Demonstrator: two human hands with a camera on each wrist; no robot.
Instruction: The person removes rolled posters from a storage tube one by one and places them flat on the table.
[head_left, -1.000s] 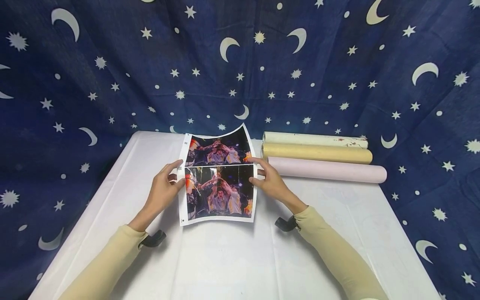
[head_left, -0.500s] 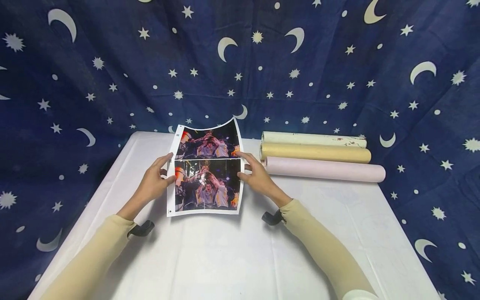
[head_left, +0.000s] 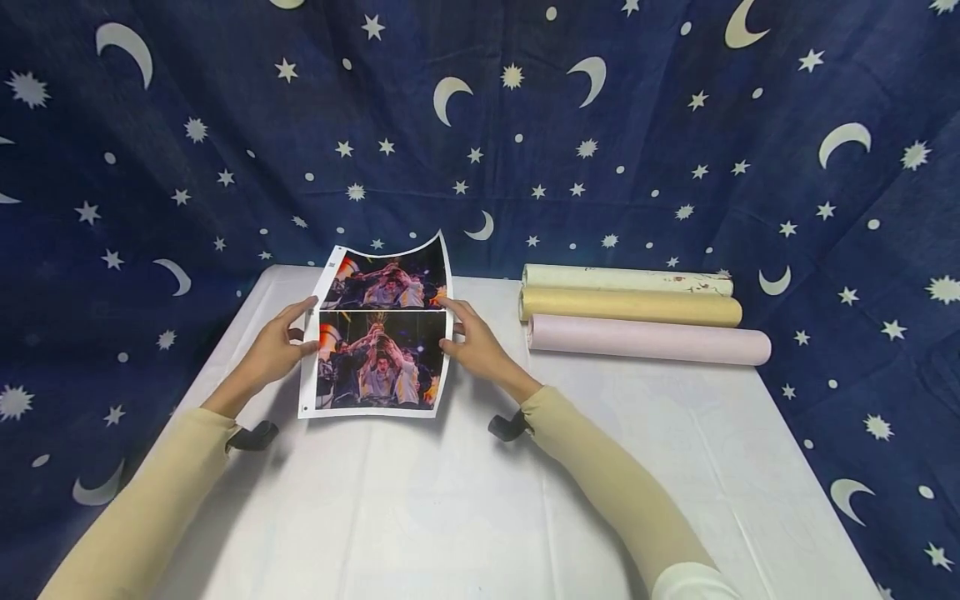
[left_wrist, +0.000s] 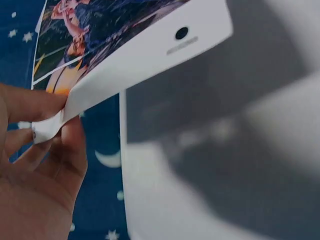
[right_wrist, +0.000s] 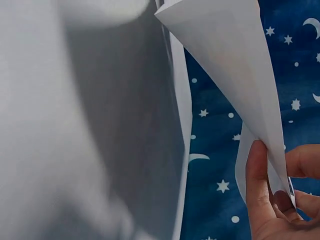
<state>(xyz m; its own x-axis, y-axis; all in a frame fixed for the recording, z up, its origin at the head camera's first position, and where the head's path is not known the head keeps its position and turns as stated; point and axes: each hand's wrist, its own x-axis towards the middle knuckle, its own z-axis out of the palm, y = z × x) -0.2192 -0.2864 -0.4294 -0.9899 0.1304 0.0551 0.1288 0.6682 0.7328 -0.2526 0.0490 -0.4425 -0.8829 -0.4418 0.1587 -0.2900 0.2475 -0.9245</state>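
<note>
A glossy photo sheet [head_left: 381, 362] with a white border carries the same picture twice, one above the other. It is held up over the table, bowed, with its top right corner raised. My left hand [head_left: 277, 343] pinches the left border between thumb and fingers; in the left wrist view the border [left_wrist: 135, 70] bends at the pinch. On the opposite edge, my right hand [head_left: 480, 343] pinches the sheet at the same height. The right wrist view shows its plain white back [right_wrist: 230, 60] curling above the fingers.
Three rolls lie side by side at the back right of the white table [head_left: 465, 517]: a patterned cream roll [head_left: 630, 279], a yellow roll [head_left: 630, 307] and a pink roll [head_left: 648, 340]. Behind the table hangs a dark blue cloth [head_left: 525, 108] with moons and stars.
Both hands have carried the photo sheet to the left and slightly farther from me, away from the rolls. The grip on both edges is the same, and the rolls have stayed put.
</note>
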